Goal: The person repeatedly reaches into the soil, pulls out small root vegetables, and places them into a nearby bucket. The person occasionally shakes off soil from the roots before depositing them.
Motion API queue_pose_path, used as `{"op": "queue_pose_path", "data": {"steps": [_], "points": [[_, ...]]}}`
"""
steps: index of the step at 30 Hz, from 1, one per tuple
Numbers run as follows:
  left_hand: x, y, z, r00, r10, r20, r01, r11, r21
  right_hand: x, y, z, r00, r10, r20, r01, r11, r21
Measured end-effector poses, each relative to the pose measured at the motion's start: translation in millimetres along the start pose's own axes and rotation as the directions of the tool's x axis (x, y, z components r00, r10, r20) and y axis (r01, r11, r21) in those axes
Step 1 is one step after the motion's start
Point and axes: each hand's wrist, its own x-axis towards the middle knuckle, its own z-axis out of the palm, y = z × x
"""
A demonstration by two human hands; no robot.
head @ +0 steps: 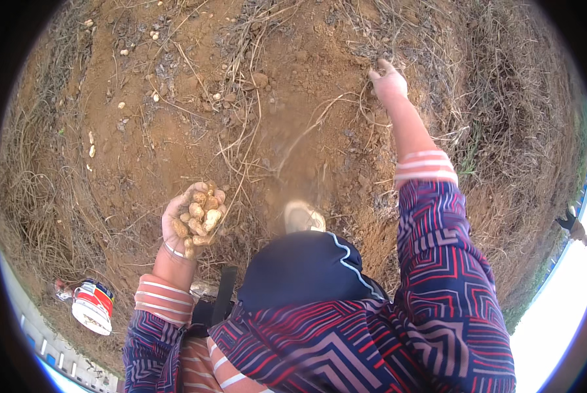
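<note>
My left hand (175,216) is cupped palm up around a heap of unshelled peanuts (198,212), dusty with soil. A thin white band circles that wrist. Farther out to the right, my right hand (391,87) reaches down to the ground with thumb and forefinger spread. Its fingertips are at the loose soil and dry plant litter (379,51); no peanut shows between them. A curved dry stem (362,100) lies beside this hand. More unshelled peanuts lie scattered on the soil at the left, among them a peanut (92,151) and another peanut (156,97).
Heaps of dried vines flank the bare brown soil (298,93), left (33,196) and right (509,93). A red and white bucket (93,307) stands at lower left. My light shoe (303,216) is below the middle. Another person (574,227) is at the far right.
</note>
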Motion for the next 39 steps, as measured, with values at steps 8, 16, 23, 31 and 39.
{"op": "queue_pose_path", "data": {"steps": [8,16,23,31,39], "points": [[1.6,0.7,-4.7,1.0,0.017,-0.011,-0.017,1.0,0.024,26.3,38.2,0.8,0.97,-0.189,0.155,0.218,0.956,-0.196],[3.2,1.5,-7.0,0.999,0.009,-0.038,-0.008,1.0,0.027,11.6,29.6,3.3,0.931,-0.032,0.365,0.053,0.997,-0.048],[7.2,-0.5,11.7,1.0,-0.017,-0.023,0.019,0.996,0.086,-11.3,44.0,-11.2,0.941,0.013,0.337,-0.177,0.871,0.459],[1.5,1.8,11.9,0.992,0.037,-0.117,-0.027,0.996,0.086,60.1,9.4,2.1,0.994,-0.082,0.065,0.09,0.987,-0.13],[5.6,1.3,16.9,0.993,0.007,-0.115,0.006,0.994,0.114,37.2,13.5,7.6,0.954,-0.158,0.256,0.175,0.983,-0.046]]}}
